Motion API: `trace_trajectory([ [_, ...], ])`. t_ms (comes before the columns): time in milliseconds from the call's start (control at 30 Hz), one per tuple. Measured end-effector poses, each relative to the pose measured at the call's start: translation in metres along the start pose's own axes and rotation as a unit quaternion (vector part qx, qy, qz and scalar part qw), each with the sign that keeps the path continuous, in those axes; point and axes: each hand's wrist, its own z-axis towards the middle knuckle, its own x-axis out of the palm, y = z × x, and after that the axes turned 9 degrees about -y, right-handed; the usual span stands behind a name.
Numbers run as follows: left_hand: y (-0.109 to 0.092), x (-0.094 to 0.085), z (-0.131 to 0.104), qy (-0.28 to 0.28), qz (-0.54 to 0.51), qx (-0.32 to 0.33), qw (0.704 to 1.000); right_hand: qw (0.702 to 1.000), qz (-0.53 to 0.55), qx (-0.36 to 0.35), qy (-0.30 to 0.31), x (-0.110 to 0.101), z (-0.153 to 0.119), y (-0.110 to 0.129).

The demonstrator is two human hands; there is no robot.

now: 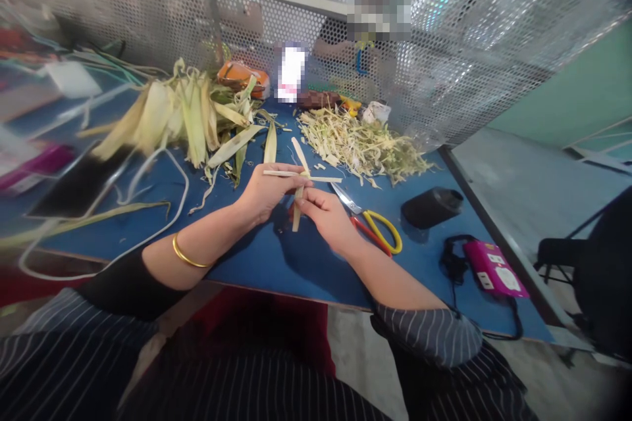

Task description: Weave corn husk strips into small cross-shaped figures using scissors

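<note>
Corn husk strips (300, 154) cross one another between my two hands, above the blue table. My left hand (269, 189) pinches them near the crossing, from the left. From the right, my right hand (326, 214) is closed on the lower part, and a strip end sticks out below its fingers. One thin strip runs sideways through the crossing, its ends showing on both sides. Scissors (378, 233) with one yellow and one red handle lie just right of my right hand, blades pointing up and left. Parts of the strips are hidden by my fingers.
Whole corn husks (192, 118) are heaped at the back left, near a white cable (185, 177). A pile of husk scraps (363, 145) lies at the back right. Rightward are a black cylinder (432, 207) and a magenta box (496, 270). Perforated metal (459, 33) stands behind.
</note>
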Motion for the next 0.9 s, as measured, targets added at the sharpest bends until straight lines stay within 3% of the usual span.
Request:
trace_trajectory([
  [133, -0.002, 0.000, 0.000, -0.006, -0.019, 0.004, 1.000, 0.999, -0.043, -0.013, 0.011, 0.001, -0.002, 0.004],
  [200, -0.005, -0.002, 0.001, 0.001, -0.013, 0.013, 1.000, 0.994, -0.101, -0.036, -0.013, -0.002, -0.004, 0.009],
  [267, -0.008, -0.005, 0.002, 0.011, 0.005, 0.020, 1.000, 0.970, -0.198, -0.099, -0.103, -0.009, -0.004, 0.013],
  [333, -0.012, -0.007, 0.002, 0.024, 0.024, 0.010, 0.999, 0.913, -0.289, -0.183, -0.221, -0.018, -0.001, 0.015],
  [400, -0.016, -0.008, 0.001, 0.033, 0.032, -0.012, 0.999, 0.879, -0.324, -0.226, -0.269, -0.025, 0.003, 0.014],
  [567, -0.018, -0.005, -0.001, 0.066, 0.024, -0.036, 0.997, 0.944, -0.279, -0.131, -0.114, -0.025, 0.008, 0.008],
  [900, -0.002, -0.005, 0.005, 0.036, 0.071, 0.002, 0.997, 0.952, -0.265, -0.129, -0.078, -0.021, 0.003, 0.012],
])
